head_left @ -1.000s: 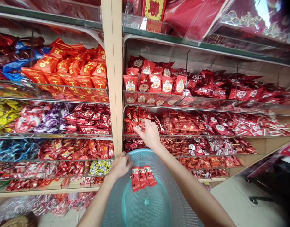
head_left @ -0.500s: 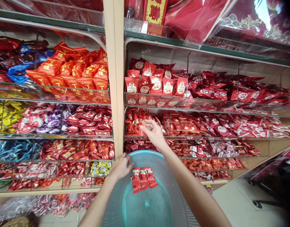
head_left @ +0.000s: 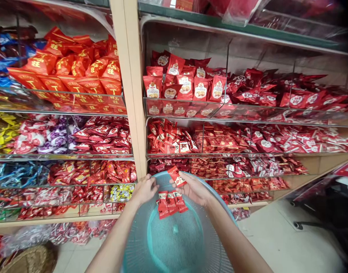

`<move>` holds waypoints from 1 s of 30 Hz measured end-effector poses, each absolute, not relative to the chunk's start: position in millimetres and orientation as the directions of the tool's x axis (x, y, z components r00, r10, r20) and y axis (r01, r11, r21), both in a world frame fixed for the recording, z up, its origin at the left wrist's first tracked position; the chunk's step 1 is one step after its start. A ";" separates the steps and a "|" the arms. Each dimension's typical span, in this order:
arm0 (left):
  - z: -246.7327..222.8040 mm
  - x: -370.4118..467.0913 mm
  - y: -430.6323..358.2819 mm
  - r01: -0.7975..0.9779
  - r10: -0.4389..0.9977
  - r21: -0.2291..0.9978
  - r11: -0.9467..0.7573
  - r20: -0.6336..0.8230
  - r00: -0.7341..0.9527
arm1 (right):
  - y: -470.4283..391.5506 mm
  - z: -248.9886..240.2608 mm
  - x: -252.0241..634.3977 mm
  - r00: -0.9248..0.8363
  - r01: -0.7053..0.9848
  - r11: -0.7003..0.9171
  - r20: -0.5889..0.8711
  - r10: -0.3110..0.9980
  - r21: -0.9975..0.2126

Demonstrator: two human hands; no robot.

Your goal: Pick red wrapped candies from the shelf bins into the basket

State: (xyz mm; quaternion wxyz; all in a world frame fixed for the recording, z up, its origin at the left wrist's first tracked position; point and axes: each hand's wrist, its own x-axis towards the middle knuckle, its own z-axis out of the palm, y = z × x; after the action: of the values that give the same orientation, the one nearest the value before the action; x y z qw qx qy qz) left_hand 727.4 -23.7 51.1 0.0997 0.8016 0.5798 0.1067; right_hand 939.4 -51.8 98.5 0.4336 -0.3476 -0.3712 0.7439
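Note:
My left hand is closed round the far left rim of a teal plastic basket, which has a perforated wall. Pinched in my right hand is a red candy packet with dark characters, held above the basket's far side. Below it, three red packets of the same look lie side by side in the basket, toward the far wall. Behind my hands, a shelf compartment holds a heap of similar red packets.
Shelves of wrapped sweets rise on both sides of a pale wooden post. Clear front strips edge each shelf. A woven basket stands at lower left, and a black wheeled base is on the floor at right.
My right hand has come down from the shelf compartment to above the basket, now with a red packet in its fingers. My view has tilted lower. The left hand stays on the rim.

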 end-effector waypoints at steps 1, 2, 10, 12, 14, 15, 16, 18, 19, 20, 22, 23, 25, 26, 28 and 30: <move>50.7 727.2 -23.3 0.906 0.949 0.288 -0.312 0.059 0.308 | -50.3 93.8 941.8 -0.376 -0.394 -0.349 -0.198 0.905 -0.850; 50.5 727.0 -22.9 0.904 0.949 0.290 -0.314 0.059 0.311 | -48.9 89.8 944.0 -0.372 -0.397 -0.347 -0.196 0.907 -0.850; 52.2 728.0 -22.3 0.908 0.950 0.281 -0.311 0.056 0.308 | -45.4 66.1 948.9 -0.368 -0.318 -0.356 -0.232 0.900 -0.879; 53.2 728.5 -22.7 0.909 0.950 0.279 -0.309 0.052 0.307 | -45.2 61.8 948.1 -0.365 -0.316 -0.376 -0.254 0.896 -0.871; 53.9 729.0 -23.3 0.911 0.951 0.278 -0.305 0.048 0.304 | -45.4 58.9 947.4 -0.362 -0.321 -0.386 -0.264 0.894 -0.865; 54.2 729.2 -23.6 0.911 0.952 0.277 -0.305 0.047 0.304 | -45.8 58.1 947.1 -0.361 -0.321 -0.383 -0.262 0.895 -0.866; 54.3 729.4 -23.8 0.912 0.952 0.276 -0.304 0.047 0.303 | -46.4 57.6 946.8 -0.362 -0.316 -0.378 -0.258 0.896 -0.870; 54.1 729.7 -24.0 0.912 0.951 0.274 -0.306 0.047 0.305 | -47.9 57.7 946.4 -0.366 -0.302 -0.366 -0.247 0.897 -0.880; 53.8 729.7 -24.0 0.912 0.951 0.274 -0.306 0.046 0.306 | -48.6 58.1 946.2 -0.368 -0.293 -0.363 -0.246 0.897 -0.885; 53.3 729.7 -24.0 0.912 0.951 0.273 -0.307 0.047 0.306 | -49.3 58.6 946.0 -0.369 -0.284 -0.363 -0.248 0.896 -0.887; 52.0 729.3 -23.6 0.911 0.950 0.269 -0.312 0.057 0.308 | -50.4 59.6 946.0 -0.369 -0.268 -0.365 -0.255 0.894 -0.891; 51.2 729.1 -23.3 0.911 0.949 0.265 -0.315 0.064 0.310 | -50.7 59.9 946.1 -0.370 -0.259 -0.366 -0.259 0.893 -0.894; 49.8 728.5 -22.8 0.911 0.946 0.258 -0.323 0.077 0.314 | -50.8 59.6 946.7 -0.373 -0.236 -0.369 -0.267 0.889 -0.899; 49.3 728.3 -22.6 0.910 0.945 0.255 -0.327 0.081 0.317 | -50.5 58.8 947.1 -0.376 -0.220 -0.371 -0.273 0.885 -0.902; 48.7 728.0 -22.4 0.909 0.943 0.252 -0.333 0.089 0.321 | -49.4 55.5 948.0 -0.374 -0.174 -0.371 -0.288 0.882 -0.912; 48.8 727.9 -22.5 0.907 0.942 0.252 -0.336 0.091 0.324 | -47.2 49.7 949.2 -0.338 -0.117 -0.350 -0.294 0.894 -0.930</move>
State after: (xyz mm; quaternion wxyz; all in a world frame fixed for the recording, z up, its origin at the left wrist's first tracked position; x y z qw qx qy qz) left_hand 727.9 -22.5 48.8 0.0775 0.8099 0.5707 0.1110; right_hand 949.2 -47.2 49.7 0.3659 -0.4441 -0.4374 0.6911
